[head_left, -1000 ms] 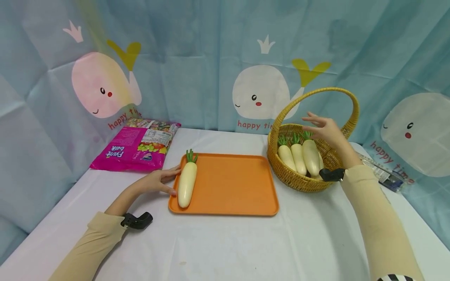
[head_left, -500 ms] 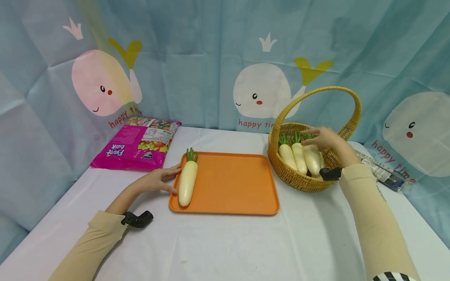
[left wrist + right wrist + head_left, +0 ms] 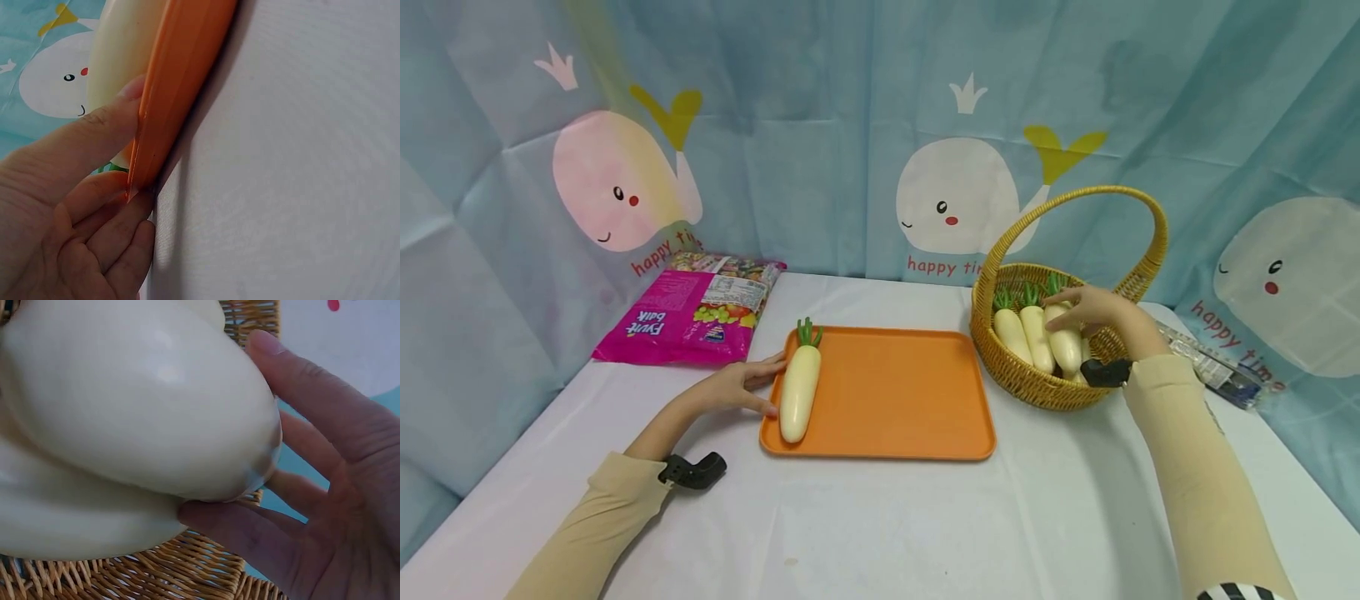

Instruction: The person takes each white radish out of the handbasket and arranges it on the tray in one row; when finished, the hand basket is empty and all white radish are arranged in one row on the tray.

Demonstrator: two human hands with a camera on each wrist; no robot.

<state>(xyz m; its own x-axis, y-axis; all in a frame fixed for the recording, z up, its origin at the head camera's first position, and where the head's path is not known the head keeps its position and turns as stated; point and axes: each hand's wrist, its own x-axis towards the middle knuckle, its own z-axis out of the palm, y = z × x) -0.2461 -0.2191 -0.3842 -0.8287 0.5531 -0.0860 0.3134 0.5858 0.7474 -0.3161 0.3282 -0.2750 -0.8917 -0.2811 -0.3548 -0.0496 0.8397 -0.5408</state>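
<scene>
An orange tray (image 3: 895,392) lies on the white table, with one white radish (image 3: 800,393) with green leaf stubs along its left side. My left hand (image 3: 741,387) holds the tray's left edge; in the left wrist view the thumb (image 3: 122,103) lies at the rim and the other fingers bend at its outer side. At the right, my right hand (image 3: 1101,308) reaches into the wicker basket (image 3: 1033,387). Its thumb and fingers curve round the thick body of a white radish (image 3: 150,394), which rests against another radish (image 3: 87,519) below.
More white radishes (image 3: 1036,333) lean inside the basket, under its tall arched handle (image 3: 1093,190). A pink snack bag (image 3: 681,312) lies behind the left hand. Clear packaging (image 3: 1213,367) lies right of the basket, and a blue whale-print curtain (image 3: 820,150) hangs behind.
My right hand has come down from above the basket rim onto the radish at the right of the row. The left hand, tray and its radish stay in place.
</scene>
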